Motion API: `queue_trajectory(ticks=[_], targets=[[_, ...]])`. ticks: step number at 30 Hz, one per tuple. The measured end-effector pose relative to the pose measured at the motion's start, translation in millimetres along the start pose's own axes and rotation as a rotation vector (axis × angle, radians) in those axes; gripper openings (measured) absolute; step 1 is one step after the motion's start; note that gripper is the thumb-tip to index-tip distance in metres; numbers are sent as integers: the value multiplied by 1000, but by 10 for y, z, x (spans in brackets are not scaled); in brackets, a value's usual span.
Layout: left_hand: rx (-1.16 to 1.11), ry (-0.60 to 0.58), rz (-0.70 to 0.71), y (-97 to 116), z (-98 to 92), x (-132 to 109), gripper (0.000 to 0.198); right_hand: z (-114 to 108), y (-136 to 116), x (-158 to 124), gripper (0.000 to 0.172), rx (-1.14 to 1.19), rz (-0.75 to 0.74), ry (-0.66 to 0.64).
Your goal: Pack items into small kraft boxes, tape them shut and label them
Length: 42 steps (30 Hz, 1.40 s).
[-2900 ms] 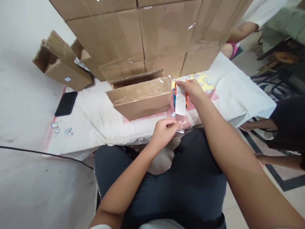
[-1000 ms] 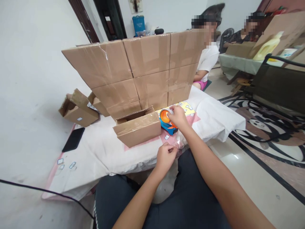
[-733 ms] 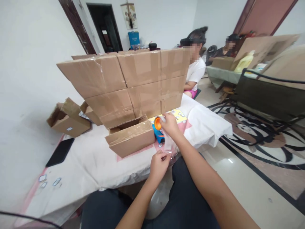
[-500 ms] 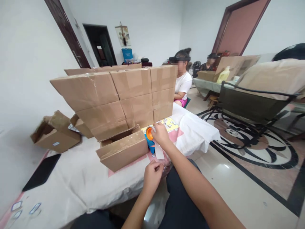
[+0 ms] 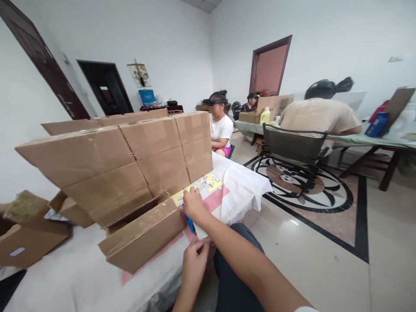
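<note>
Head view has swung up toward the room; right hand (image 5: 193, 203) still closed over blue dispenser (image 5: 190, 224), left hand (image 5: 194, 259) fingers still pinched on something unclear, so work looks stalled.

Right hand (image 5: 194, 203) rests on blue dispenser (image 5: 190, 222) — boxes (image 5: 130, 160) behind.

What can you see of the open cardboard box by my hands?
The open cardboard box is brown card, low and long, lying askew on the white-covered table. Its near side shines with clear tape or film. A flap stands up along the back, and the inside is hidden. A stack of sealed cartons rises just behind it. Your right hand is at its right end, contact unclear. Your left hand is apart, below that corner.
</note>
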<state>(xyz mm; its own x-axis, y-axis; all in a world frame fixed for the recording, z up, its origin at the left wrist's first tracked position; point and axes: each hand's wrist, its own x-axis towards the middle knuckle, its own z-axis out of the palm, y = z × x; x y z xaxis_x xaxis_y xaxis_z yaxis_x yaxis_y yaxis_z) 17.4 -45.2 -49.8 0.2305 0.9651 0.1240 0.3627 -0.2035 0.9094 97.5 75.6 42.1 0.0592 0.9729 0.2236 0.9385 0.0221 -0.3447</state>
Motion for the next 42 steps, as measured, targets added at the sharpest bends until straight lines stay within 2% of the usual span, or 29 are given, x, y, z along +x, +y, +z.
queue_trajectory(ticks=[7,14,18,22,28,30,33,36,42], targets=[[14,10,25,28,27,-15,56,85,-53,61,36,-34,54,-39],[54,8,32,72,56,-37,61,157,125,147,44,2,95,-18],[52,0,24,53,53,-39,62,102,228,197,44,-5,180,-46],[44,-12,7,33,37,-17,64,42,317,252,52,-24,233,-92],[25,-21,5,78,57,6,60,69,349,246,34,-65,230,-157],[11,-30,7,102,80,14,58,85,342,221,37,-68,225,-208],[-7,-44,13,116,136,27,53,78,353,192,53,-63,237,-282],[-5,-41,17,106,219,31,50,38,386,178,61,-45,258,-330],[-88,-93,-78,128,420,-29,46,-48,434,148,60,-52,197,-247]])
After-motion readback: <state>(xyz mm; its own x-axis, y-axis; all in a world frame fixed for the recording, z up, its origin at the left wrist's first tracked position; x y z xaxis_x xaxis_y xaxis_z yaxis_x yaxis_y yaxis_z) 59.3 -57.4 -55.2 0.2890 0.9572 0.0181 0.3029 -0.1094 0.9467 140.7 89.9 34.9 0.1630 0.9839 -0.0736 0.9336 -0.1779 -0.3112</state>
